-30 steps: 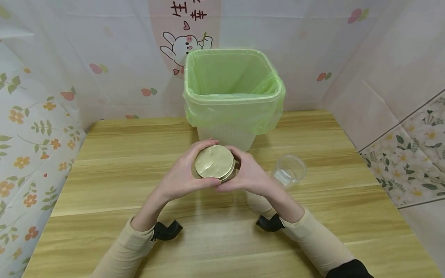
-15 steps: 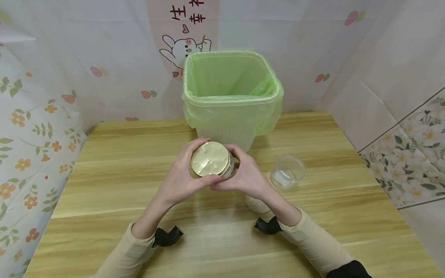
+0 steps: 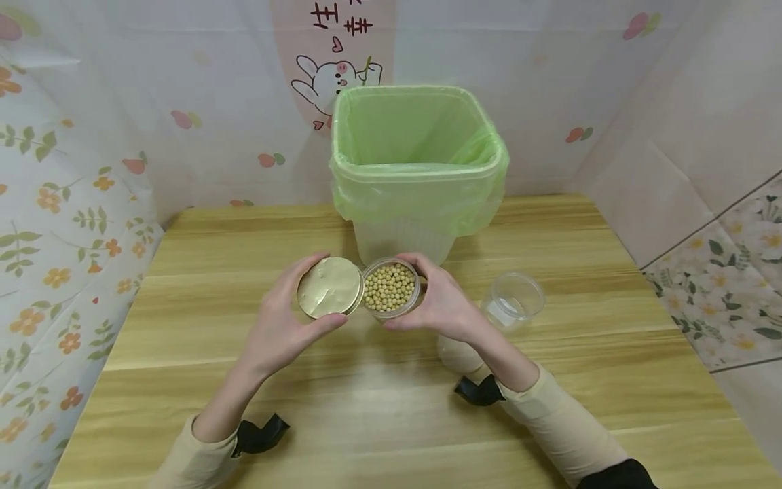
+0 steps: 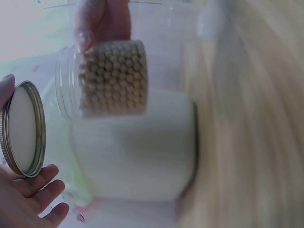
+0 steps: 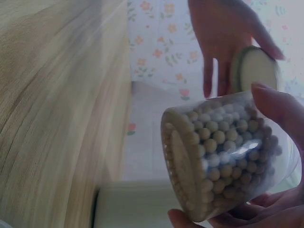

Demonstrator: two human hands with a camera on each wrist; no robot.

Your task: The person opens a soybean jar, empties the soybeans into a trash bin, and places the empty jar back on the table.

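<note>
My left hand (image 3: 277,326) holds a gold metal lid (image 3: 330,287) by its rim, between thumb and fingers. Its pale underside shows in the left wrist view, where the lid (image 4: 23,128) is apart from the jar's mouth. With my right hand (image 3: 449,309) I grip a clear jar (image 5: 223,152) around its side. Round yellowish beans (image 3: 389,288), like soybeans, fill most of it, and its top is uncovered. Both hands are raised over the table, in front of the bin, with lid and jar side by side.
A bin (image 3: 403,238) lined with a green bag (image 3: 421,197) stands at the back of the wooden table (image 3: 214,299). Right of my right hand is a clear plastic cup (image 3: 516,295). A whitish round object (image 3: 458,354) lies partly hidden by my right forearm.
The lid has come off the jar. My left hand has moved left with it, and the beans inside are now visible from above. The right hand keeps its grip on the jar.
</note>
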